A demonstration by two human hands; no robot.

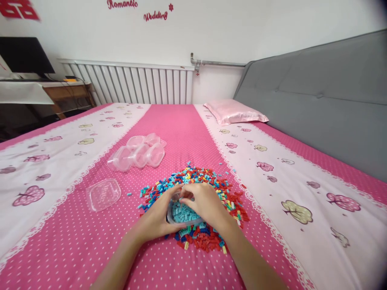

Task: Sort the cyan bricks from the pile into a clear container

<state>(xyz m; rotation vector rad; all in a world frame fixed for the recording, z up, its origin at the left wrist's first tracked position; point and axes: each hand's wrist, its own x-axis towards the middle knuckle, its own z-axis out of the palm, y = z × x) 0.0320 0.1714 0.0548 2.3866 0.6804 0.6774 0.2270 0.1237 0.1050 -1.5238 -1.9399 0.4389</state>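
Your left hand point(157, 220) holds the clear container point(186, 223) from its left, thumb at the near side, fingers at the far. Container lies between your hands, with no distinct long axis. Your right hand point(207, 200), fingers curled, is directly over its turquoise bricks point(180, 214); whether it pinches one cannot be confirmed.

We saw a bare left hand point(157, 217) and a bare right hand point(208, 201), with slim fingers point(190, 202) and narrow wrists. Our left forearm point(121, 257) and right forearm point(252, 257) were uncovered too, smooth and slender, thickening gently toward the bottom of the view; the nails looked too small to make out.
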